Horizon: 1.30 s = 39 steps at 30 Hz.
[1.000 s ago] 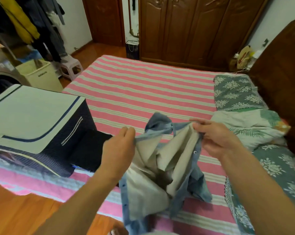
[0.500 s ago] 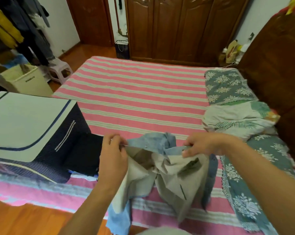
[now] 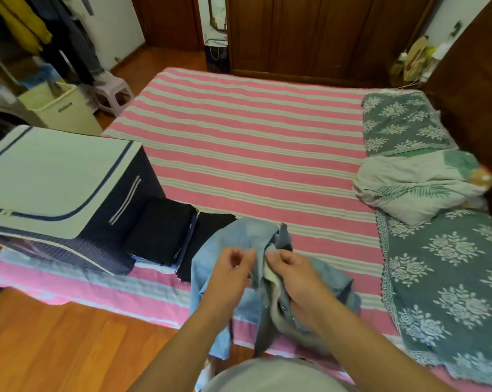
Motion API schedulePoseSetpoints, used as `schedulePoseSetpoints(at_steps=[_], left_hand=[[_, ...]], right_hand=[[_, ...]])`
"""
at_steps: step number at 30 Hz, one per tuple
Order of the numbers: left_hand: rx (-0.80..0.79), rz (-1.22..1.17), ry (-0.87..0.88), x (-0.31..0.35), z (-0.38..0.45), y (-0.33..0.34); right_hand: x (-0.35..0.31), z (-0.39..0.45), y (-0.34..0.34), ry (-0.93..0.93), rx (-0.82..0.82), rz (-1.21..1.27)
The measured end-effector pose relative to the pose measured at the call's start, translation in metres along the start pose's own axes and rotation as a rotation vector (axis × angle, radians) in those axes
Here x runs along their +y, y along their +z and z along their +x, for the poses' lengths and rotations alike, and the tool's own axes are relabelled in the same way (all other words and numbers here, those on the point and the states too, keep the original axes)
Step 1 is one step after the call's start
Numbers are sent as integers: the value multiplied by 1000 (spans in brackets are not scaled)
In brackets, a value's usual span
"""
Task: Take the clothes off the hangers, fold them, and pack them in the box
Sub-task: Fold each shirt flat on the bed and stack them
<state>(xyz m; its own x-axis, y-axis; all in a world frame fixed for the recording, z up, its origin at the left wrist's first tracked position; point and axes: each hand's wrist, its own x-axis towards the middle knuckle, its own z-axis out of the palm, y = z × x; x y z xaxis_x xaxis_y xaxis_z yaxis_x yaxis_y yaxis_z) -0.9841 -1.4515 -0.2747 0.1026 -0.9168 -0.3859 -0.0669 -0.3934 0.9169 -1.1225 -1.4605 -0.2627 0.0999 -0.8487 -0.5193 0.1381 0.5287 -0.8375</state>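
Clothes [image 3: 27, 26] hang at the far left above a pale bin [image 3: 66, 108] and a small stool [image 3: 112, 91]. Nearer, on the left edge of the bed [image 3: 253, 142], sits the box [image 3: 55, 179], its pale lid down over dark blue sides. Just right of it, touching its side, lies a stack of folded dark clothes [image 3: 163, 230].

Next comes the denim shirt [image 3: 239, 236], bunched on the near edge of the striped bed, part of it hanging over the edge toward the wooden floor [image 3: 55, 343]. The left hand [image 3: 228, 278] is over the shirt with fingers curled; whether they pinch the cloth cannot be told. The right hand [image 3: 298, 275] grips the shirt's pale lining beside the collar, fingers curled into the fabric. The two hands are close together, nearly touching.

Farther right lie a crumpled leaf-print quilt [image 3: 417, 190] and a green floral cover [image 3: 442, 278]. A wooden wardrobe [image 3: 310, 35] stands behind the bed.
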Motion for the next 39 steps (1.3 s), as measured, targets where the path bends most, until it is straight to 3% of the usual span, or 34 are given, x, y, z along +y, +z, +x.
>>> schedulePoseSetpoints(at_steps=[4, 7, 8, 10, 12, 14, 16, 20, 24, 31, 36, 39], left_hand=[[-161, 354, 29, 15, 3, -5], [-154, 650, 79, 21, 10, -10], [-157, 602, 43, 22, 13, -11], [-185, 265, -94, 22, 15, -11], [-200, -60, -216, 27, 7, -4], [-201, -159, -252, 33, -3, 7], [-172, -191, -227, 38, -9, 18], [-99, -95, -126, 42, -13, 32], [-90, -81, -127, 43, -15, 37], [-76, -485, -298, 44, -18, 45], [-62, -521, -299, 47, -20, 46], [-26, -418, -201, 54, -4, 40]], right_hand=[[-2, -1, -7, -91, 48, -387], [-3, 0, -13, -134, 47, -481], [-4, 1, -16, -140, 42, -506], [-9, 4, -24, -167, 84, -617], [-17, 2, -32, -264, 240, -721], [-20, -5, -37, -394, 435, -677], [-17, -12, -33, -467, 490, -656], [-1, -12, -31, -661, 477, -896], [0, -11, -32, -698, 481, -1008], [2, -12, -31, -631, 383, -767], [6, -7, -34, -672, 282, -840], [11, -9, -33, -543, 162, -683]])
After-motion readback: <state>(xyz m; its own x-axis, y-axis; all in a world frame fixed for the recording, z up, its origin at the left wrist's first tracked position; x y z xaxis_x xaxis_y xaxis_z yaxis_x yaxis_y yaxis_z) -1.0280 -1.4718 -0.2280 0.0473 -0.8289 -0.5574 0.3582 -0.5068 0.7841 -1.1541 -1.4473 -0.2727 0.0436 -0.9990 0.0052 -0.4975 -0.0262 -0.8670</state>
